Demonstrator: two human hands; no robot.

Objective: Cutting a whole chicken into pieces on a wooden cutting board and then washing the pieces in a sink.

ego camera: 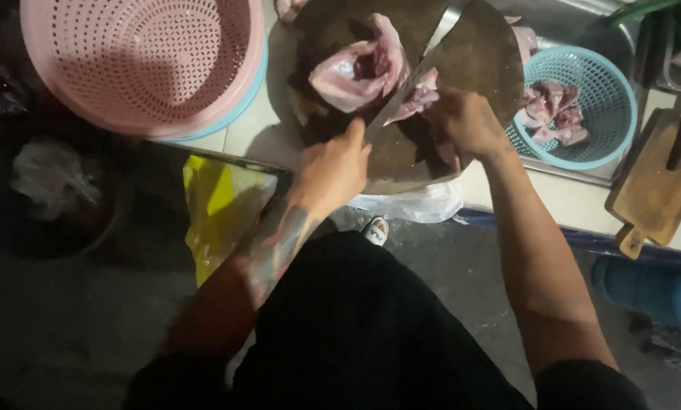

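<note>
While my left hand (333, 171) grips the knife (416, 68) over the board (477, 53), my right hand (465, 121) fingers clamp the meat (420, 99) at board centre. Risk: wet meat slipping could bring the blade onto my right fingers.

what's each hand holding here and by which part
Left hand holds a knife by its handle, blade over the meat. Right hand pins a piece of raw meat on the round board.

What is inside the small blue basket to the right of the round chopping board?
The blue basket holds several pink raw meat pieces, piled near its middle. The basket's mesh bottom under them is covered, so whether more pieces lie below cannot be seen.
</note>
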